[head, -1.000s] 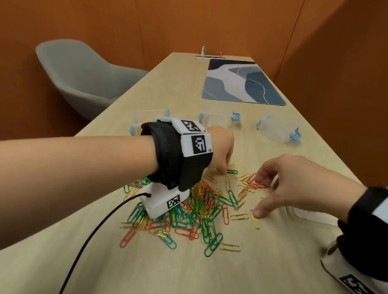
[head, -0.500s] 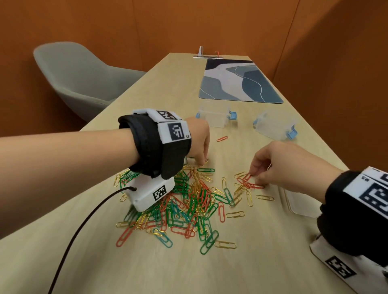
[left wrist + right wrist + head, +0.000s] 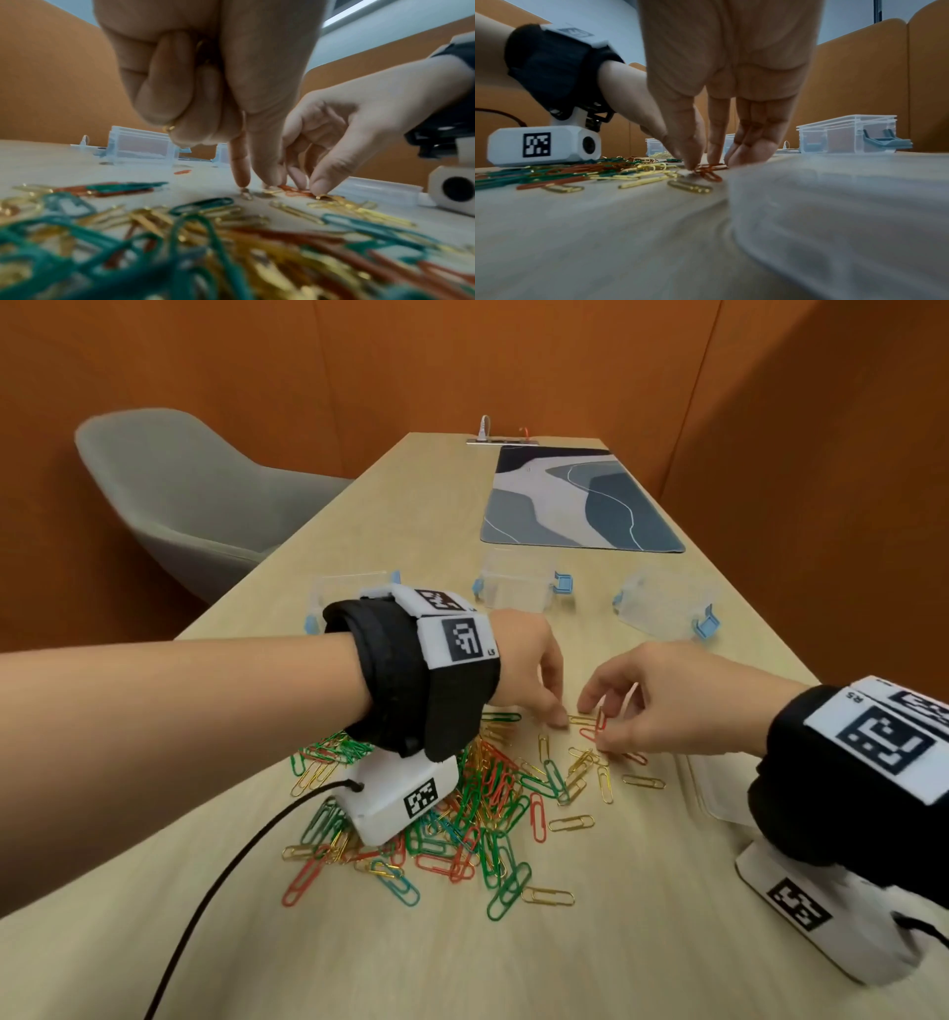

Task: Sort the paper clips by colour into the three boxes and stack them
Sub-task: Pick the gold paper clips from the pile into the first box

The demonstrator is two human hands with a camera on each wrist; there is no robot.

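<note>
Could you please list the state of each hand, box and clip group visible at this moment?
left hand: curled round gold clips, fingertip on the table
right hand: pinching red clips
clip pile: mixed colours, unsorted on the table
left box: open, some gold clips inside
middle box: open, contents unclear
right box: open, tilted
lid: off, flat by the right wrist

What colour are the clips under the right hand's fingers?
Red, pinched by the right hand; clearest in the right wrist view.
</note>
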